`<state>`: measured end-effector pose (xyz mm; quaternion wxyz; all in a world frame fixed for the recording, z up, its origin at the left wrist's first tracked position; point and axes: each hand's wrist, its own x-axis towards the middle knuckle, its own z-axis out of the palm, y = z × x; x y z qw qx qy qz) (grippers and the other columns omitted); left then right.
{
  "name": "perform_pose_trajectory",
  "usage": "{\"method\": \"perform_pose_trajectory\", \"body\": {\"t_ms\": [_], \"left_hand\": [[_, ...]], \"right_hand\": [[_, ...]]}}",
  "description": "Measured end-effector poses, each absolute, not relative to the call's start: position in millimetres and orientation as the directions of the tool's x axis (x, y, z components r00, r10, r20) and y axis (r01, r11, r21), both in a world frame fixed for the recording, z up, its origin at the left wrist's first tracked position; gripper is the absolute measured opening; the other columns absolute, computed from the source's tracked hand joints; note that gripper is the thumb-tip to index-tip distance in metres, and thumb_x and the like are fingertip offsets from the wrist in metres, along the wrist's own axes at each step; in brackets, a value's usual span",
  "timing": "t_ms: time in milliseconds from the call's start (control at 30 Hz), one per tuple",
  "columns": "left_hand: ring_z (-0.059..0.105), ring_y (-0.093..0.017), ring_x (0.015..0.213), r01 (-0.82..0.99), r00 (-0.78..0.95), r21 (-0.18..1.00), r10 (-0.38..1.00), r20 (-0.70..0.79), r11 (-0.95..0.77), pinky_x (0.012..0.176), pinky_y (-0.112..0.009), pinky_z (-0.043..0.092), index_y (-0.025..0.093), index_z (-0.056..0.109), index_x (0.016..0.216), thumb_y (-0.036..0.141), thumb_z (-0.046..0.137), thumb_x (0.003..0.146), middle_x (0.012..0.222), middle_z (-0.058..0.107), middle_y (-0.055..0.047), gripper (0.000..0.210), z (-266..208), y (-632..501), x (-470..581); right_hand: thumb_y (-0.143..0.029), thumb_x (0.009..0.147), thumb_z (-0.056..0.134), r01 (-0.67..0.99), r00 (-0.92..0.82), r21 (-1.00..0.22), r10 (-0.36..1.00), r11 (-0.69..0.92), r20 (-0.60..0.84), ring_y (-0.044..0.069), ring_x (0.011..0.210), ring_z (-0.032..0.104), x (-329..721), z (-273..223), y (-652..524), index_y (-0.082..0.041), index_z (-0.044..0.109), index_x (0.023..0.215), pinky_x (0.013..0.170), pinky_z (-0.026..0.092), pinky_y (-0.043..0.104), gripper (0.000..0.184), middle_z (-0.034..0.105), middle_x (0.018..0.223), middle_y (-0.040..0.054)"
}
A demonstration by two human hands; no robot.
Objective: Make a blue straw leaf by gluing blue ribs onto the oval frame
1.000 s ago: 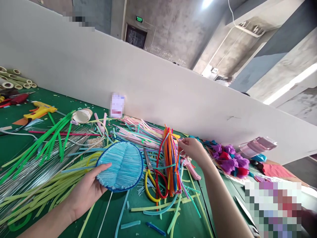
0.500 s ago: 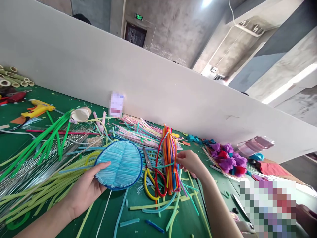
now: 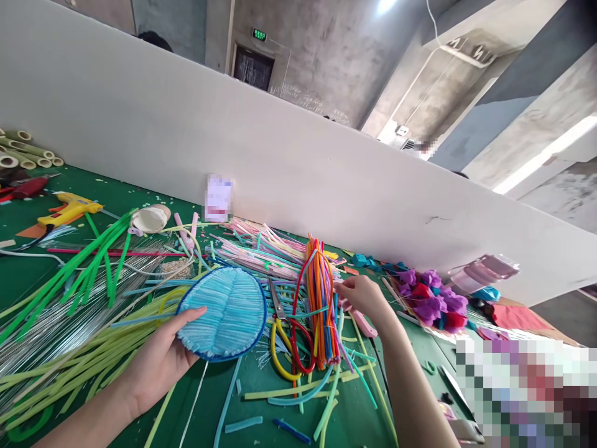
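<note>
My left hand (image 3: 170, 348) is closed on the lower left edge of a light blue oval leaf (image 3: 224, 314) made of pipe cleaners, with a dark blue rim and a pale wire stem (image 3: 193, 401). The thumb lies over its front. My right hand (image 3: 361, 298) is at the right side of a tied bundle of orange, red and blue pipe cleaners (image 3: 321, 305), fingers pinched together; what they hold is hidden. Under it shows a pink tool handle (image 3: 364, 323) with a black cord. Scissors (image 3: 282, 330) with yellow and red handles lie left of the bundle.
Lime pipe cleaners (image 3: 107, 348) and bright green ones (image 3: 107, 249) spread left, over silver wires. A yellow glue gun (image 3: 69, 208) lies behind them. Purple and red flowers (image 3: 433, 298) stand right. A white partition (image 3: 280, 155) closes off the back.
The pink tool handle now shows under my right hand, where it was mostly hidden before. My right hand has shifted only slightly. The leaf has moved a little left in my left hand.
</note>
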<state>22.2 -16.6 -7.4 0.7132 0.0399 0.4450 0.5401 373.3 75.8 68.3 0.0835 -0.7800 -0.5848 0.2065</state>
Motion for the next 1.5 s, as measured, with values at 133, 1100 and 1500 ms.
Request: {"method": "perform_pose_trajectory", "body": {"t_ms": [133,1100,1500], "left_hand": [[0.075,-0.031,0.096,-0.734,0.024,0.539,0.808,-0.589,0.414,0.075,-0.044,0.066,0.015,0.061,0.132,0.013,0.065,0.088,0.110,0.076,-0.014,0.044,-8.9,-17.0,22.0],[0.076,-0.027,0.093,-0.751,0.153,0.511,0.862,-0.482,0.419,0.079,-0.035,0.064,0.011,0.071,0.118,0.013,0.060,0.091,0.108,0.077,-0.014,0.029,0.6,-22.6,29.9],[0.075,-0.023,0.090,-0.761,0.179,0.502,0.876,-0.448,0.412,0.071,-0.029,0.061,0.012,0.071,0.119,0.005,0.060,0.088,0.108,0.077,-0.013,0.033,-5.7,-21.2,31.4]], "right_hand": [[-0.035,0.084,0.064,0.886,0.227,-0.327,0.923,-0.328,-0.311,0.014,0.045,0.058,380.3,62.2,70.8,-0.017,0.062,0.047,0.046,0.043,0.024,0.041,0.066,0.051,0.0065],[-0.041,0.091,0.056,0.553,-0.293,-0.833,0.936,0.001,-0.193,0.011,0.045,0.063,195.6,39.0,6.0,-0.021,0.057,0.072,0.038,0.041,0.019,0.028,0.066,0.065,-0.0018],[-0.030,0.092,0.056,0.800,-0.319,-0.535,0.948,0.271,0.004,0.016,0.065,0.065,186.1,44.6,-2.2,-0.020,0.062,0.075,0.058,0.037,0.023,0.020,0.071,0.073,0.0032]]}}
